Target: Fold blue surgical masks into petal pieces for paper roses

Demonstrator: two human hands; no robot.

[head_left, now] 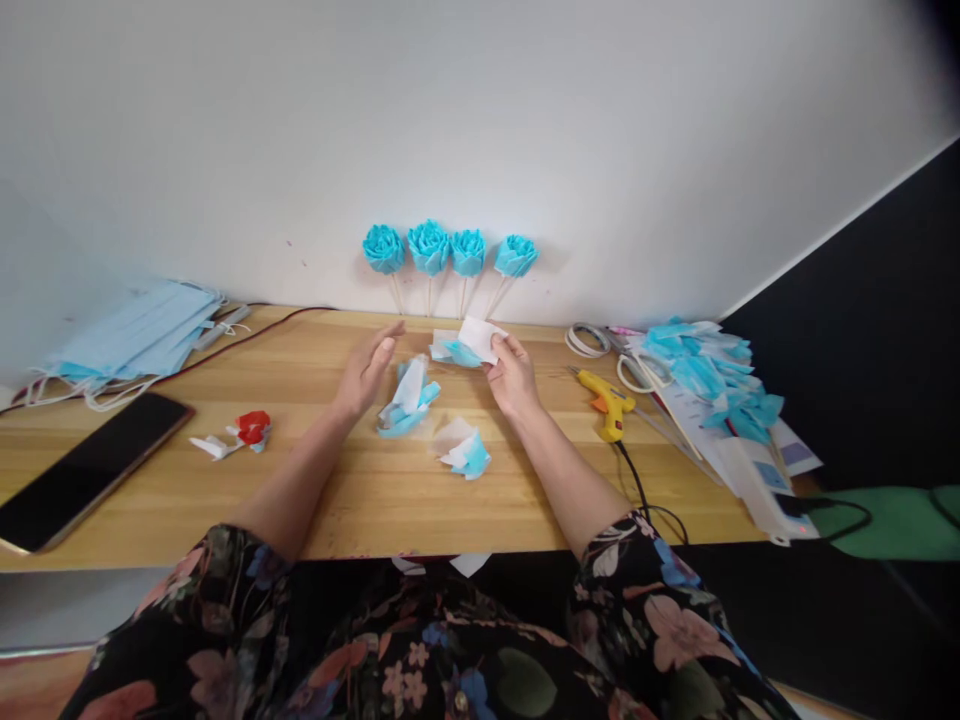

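My right hand (pixel 513 376) pinches a white piece of thin sheet (pixel 480 335) between thumb and fingers. A blue-and-white cut piece (pixel 454 350) shows just left of it; whether the hand grips this too I cannot tell. My left hand (pixel 367 368) is held above the table with fingers stretched out and nothing in it. Beside it lies a loose pile of blue and white pieces (pixel 407 400). A smaller pile of such pieces (pixel 466 450) is nearer to me, between my forearms.
Several blue flowers on sticks (pixel 429 248) lean against the wall. At right are a yellow glue gun (pixel 609 402) with cord, tape rolls (pixel 587 341), a blue scrap heap (pixel 712 370) and a power strip (pixel 766 490). At left are face masks (pixel 142 325), a phone (pixel 94 465) and a crumpled red-white wrapper (pixel 251 430).
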